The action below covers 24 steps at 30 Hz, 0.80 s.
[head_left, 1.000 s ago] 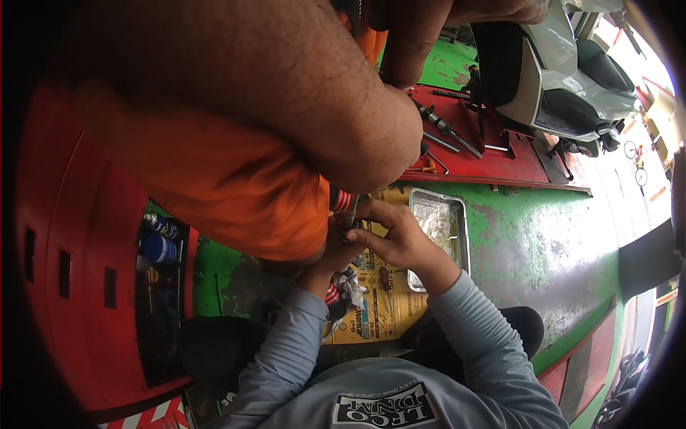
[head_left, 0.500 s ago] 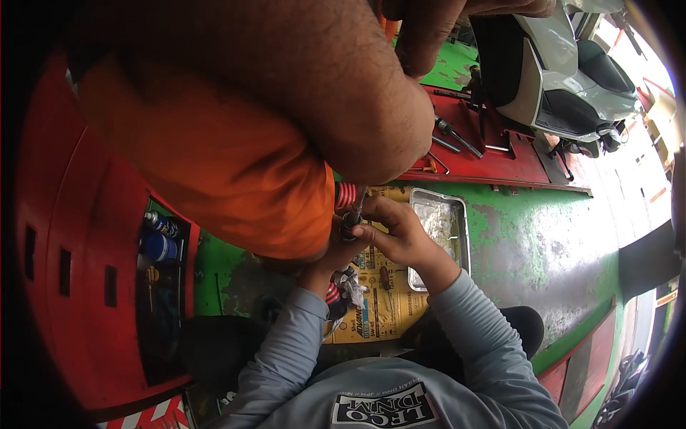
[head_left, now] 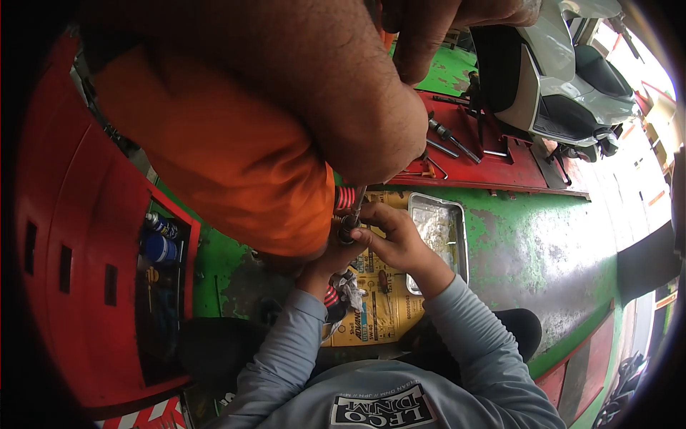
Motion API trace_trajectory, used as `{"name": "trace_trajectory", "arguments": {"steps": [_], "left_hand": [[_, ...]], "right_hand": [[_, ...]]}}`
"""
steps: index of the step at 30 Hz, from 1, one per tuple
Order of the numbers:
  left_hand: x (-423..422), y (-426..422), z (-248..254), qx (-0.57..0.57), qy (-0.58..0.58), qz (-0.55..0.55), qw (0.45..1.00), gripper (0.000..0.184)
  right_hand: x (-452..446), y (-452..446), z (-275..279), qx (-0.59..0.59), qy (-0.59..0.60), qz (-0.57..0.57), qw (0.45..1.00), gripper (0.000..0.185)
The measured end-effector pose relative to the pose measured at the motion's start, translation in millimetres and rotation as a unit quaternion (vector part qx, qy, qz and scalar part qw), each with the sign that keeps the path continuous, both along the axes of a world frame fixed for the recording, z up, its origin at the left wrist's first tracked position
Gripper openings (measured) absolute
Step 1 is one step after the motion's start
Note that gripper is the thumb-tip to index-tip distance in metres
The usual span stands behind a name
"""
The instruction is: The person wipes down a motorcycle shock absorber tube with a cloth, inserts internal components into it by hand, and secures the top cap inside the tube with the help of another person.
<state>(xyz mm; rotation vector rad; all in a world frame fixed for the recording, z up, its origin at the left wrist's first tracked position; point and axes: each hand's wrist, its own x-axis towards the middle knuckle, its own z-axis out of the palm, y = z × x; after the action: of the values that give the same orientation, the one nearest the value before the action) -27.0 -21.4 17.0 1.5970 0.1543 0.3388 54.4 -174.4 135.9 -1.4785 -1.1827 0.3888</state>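
Note:
Near the centre, my left hand [head_left: 330,255] is closed round the lower part of a dark metal tube [head_left: 348,227], its fingers partly hidden by an orange-clothed knee. My right hand [head_left: 400,239] pinches the same tube from the right, thumb and forefinger at its round end, where a thin metal rod [head_left: 359,200] rises. Red-and-black striped spring coils [head_left: 346,196] show just behind. Below the hands, a crumpled white rag [head_left: 349,292] and a screwdriver [head_left: 385,281] lie on a yellow cardboard sheet [head_left: 364,322].
Another person's bare arm [head_left: 357,107] and orange-clothed leg [head_left: 236,179] fill the upper left, close over my hands. A metal tray [head_left: 465,250] lies right of the cardboard. Tools rest on a red platform [head_left: 522,168] beside a scooter [head_left: 557,79]. A red cabinet [head_left: 86,250] stands left.
The other person's arm and leg have shifted slightly right. My hands have stayed on the tube, whose round end shows more clearly than a second ago.

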Motion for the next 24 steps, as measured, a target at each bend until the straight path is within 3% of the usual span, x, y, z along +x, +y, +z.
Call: {"name": "trace_trajectory", "arguments": {"steps": [3, 7, 12, 17, 24], "left_hand": [[0, 1, 0, -0.019, -0.002, -0.009, 1.0, 0.053], [2, 1, 5, 0.047, -0.005, -0.004, 0.999, 0.05], [3, -2, 14, 0.035, -0.03, -0.003, 0.999, 0.048], [9, 1, 4, 0.092, -0.035, 0.007, 0.995, 0.051], [8, -1, 4, 0.043, -0.009, 0.0, 0.999, 0.049]], "right_hand": [[-3, 0, -3, 0.01, -0.005, -0.008, 1.0, 0.025], [-3, 1, -4, 0.014, -0.026, -0.02, 0.999, 0.026], [-4, 0, -1, 0.015, -0.048, -0.036, 0.998, 0.025], [-5, -1, -2, 0.001, -0.05, -0.05, 0.997, 0.025], [-4, -2, 0, 0.013, -0.038, -0.046, 0.998, 0.026]]}}
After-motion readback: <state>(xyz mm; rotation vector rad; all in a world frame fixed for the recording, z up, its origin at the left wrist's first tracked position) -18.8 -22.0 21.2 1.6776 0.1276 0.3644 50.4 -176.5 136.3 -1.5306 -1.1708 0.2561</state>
